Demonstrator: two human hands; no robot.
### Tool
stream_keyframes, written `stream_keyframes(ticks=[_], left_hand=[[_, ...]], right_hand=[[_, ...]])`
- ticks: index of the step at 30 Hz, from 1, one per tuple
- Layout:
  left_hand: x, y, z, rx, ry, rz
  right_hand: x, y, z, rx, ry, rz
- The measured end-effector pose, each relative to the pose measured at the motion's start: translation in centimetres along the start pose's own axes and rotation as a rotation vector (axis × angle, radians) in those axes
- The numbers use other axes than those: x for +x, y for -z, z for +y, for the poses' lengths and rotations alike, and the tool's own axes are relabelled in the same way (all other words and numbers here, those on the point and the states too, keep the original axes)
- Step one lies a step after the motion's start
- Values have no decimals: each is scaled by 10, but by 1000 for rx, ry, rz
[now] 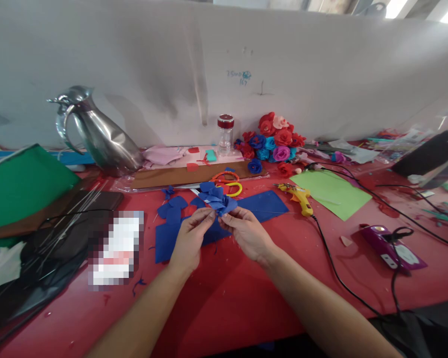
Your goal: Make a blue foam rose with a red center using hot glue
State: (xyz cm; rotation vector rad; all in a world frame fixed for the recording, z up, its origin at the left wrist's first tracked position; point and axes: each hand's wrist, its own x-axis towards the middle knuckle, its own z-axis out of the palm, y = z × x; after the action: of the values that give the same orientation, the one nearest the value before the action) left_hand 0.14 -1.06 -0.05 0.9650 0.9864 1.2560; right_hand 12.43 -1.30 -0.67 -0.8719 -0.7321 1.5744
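Between my left hand [197,229] and my right hand [248,229] is a blue craft flower [218,197], pinched at its base by the fingertips of both. Its petals spread upward and to the left. Under and around the hands lie blue sheets [268,206] and several cut blue petals [173,209]. Scissors with orange and yellow handles [236,189] rest just behind the flower, their blades partly covered by it. Off to the right, a yellow glue gun [300,198] lies on its side with its cord running toward the front edge.
A bunch of finished flowers [276,139] and a glass bottle [225,136] stand along the back wall. A steel jug [100,134] is at back left. Green sheet [338,194], purple power strip [390,248] and cords occupy the right of the red table [216,303]; a black bag [59,248] lies left.
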Motion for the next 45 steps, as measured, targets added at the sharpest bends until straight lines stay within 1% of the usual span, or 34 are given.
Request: stream_keyframes(ticks=[4,8,13,16,19,23,26,29,31,38,41,45], left_hand=[[0,2,0,-29,-15,-19],[1,3,1,-87,-10,-42],[2,4,1,-216,88,-60],[3,4,0,-238,100,-43],[3,3,-1,-255,90,5],[4,3,-2,-276,102,42],[4,3,-2,-257,59,22],[3,3,-2,-192,-19,-36],[2,3,-2,-151,-46,-64],[5,4,-7,-155,-50,4],[6,4,-10,-126,-54,7],[5,4,-13,-76,-96,-10]], right_hand=[[0,1,0,-21,13,-28],[1,4,2,-56,-10,-7],[2,5,2,-97,8,-33],[0,2,1,-150,66,-47],[-1,-2,-1,-186,128,-70],[-2,-4,-2,-207,164,-74],[-3,-4,-5,-227,175,-58],[-3,-4,-8,-244,194,3],[-3,-4,-9,-253,204,24],[-5,1,-18,-236,188,10],[-5,3,-23,-224,173,41],[-5,2,-25,-283,132,63]])
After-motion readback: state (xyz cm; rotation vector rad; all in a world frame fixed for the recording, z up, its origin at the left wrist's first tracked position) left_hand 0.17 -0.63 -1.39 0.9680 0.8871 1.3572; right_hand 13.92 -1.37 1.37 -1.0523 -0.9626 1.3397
